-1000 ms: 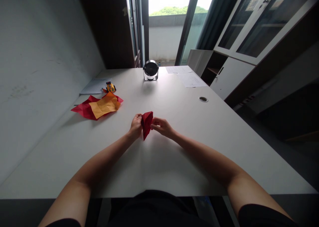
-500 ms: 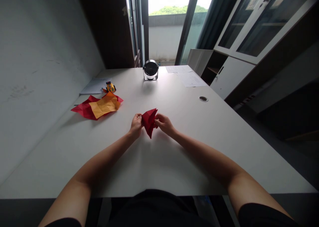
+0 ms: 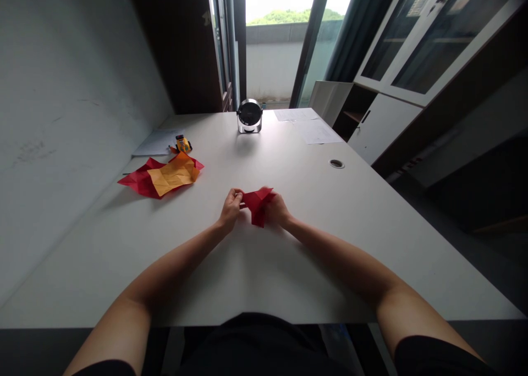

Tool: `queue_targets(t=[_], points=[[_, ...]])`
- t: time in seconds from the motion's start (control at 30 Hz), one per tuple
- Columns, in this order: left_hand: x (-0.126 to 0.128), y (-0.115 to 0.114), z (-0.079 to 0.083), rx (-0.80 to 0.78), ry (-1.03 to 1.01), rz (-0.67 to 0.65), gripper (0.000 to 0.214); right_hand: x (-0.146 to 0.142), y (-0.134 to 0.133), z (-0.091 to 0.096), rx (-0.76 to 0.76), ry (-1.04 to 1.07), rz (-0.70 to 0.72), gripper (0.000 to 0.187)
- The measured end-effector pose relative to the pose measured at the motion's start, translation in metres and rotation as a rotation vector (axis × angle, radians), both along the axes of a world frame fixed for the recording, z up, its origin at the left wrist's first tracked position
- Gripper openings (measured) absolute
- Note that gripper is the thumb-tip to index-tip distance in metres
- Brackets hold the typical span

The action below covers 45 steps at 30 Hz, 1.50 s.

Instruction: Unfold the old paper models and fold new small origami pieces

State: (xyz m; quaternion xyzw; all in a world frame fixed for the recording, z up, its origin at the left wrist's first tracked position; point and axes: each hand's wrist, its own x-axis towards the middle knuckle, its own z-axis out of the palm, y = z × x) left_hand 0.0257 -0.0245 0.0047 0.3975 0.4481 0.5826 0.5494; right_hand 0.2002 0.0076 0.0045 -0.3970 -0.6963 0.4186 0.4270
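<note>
A folded piece of red paper [image 3: 257, 202] is held between my two hands, just above the white table. My left hand [image 3: 231, 206] pinches its left corner between thumb and fingers. On the other side, my right hand [image 3: 279, 209] grips the right part, its fingertips partly hidden behind the paper. One flap of the paper points down toward me and another points up to the right.
Creased red sheets [image 3: 140, 181] lie at the left with an orange sheet [image 3: 175, 176] on top. Behind them are a small yellow toy [image 3: 183, 144] and white papers [image 3: 154, 143]. A round black device on a stand [image 3: 249, 115] is at the back. A cable hole [image 3: 336, 164] is at the right.
The red paper has turned and shifted slightly right, its lower point now a blunt flap. My left hand has moved to its left corner, and my right hand has moved right with it.
</note>
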Motion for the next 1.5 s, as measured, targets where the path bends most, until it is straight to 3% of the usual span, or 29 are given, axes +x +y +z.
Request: queue_targets(t=[0.1, 0.33, 0.5, 0.63, 0.77, 0.97, 1.17, 1.3, 1.5], points=[[-0.001, 0.001, 0.001, -0.043, 0.001, 0.032, 0.025, 0.002, -0.004, 0.008, 0.125, -0.143, -0.091, 0.011], [-0.006, 0.006, -0.001, -0.172, -0.018, -0.023, 0.038, 0.002, -0.006, 0.011, 0.23, -0.207, -0.053, 0.026], [-0.014, 0.01, -0.003, -0.173, -0.05, -0.112, 0.043, 0.003, 0.003, 0.006, 0.137, -0.054, 0.037, 0.024], [-0.025, 0.018, -0.009, -0.148, -0.013, -0.056, 0.045, 0.003, 0.009, 0.0, -0.022, 0.118, 0.229, 0.019], [-0.035, 0.026, -0.015, -0.069, 0.125, -0.027, 0.043, 0.003, 0.013, -0.006, -0.139, 0.147, 0.36, 0.023], [-0.05, 0.034, -0.016, 0.115, 0.578, 0.068, 0.034, 0.008, 0.024, -0.011, -0.032, 0.003, 0.123, 0.027], [-0.054, 0.028, -0.004, 0.405, 1.039, -0.158, 0.034, 0.017, 0.032, -0.013, 0.21, -0.336, -0.064, 0.02], [-0.051, 0.024, 0.0, 0.476, 1.148, -0.265, 0.037, 0.018, 0.036, -0.016, 0.268, -0.399, -0.052, 0.012], [-0.052, 0.026, -0.004, 0.503, 1.194, -0.266, 0.032, 0.017, 0.038, -0.019, 0.264, -0.415, -0.018, 0.017]])
